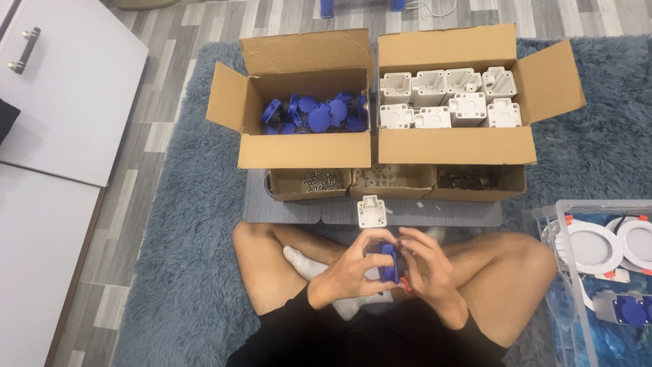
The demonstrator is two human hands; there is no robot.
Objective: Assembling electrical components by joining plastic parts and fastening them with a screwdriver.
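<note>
Both hands, the left hand (346, 268) and right hand (428, 268), pinched a blue socket cover (388, 264); a white socket housing (371, 211) lay at twelve o'clock.

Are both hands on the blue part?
Touching. Head view: left hand and right hand both wrap fingers around the blue part, no gap visible.
</note>
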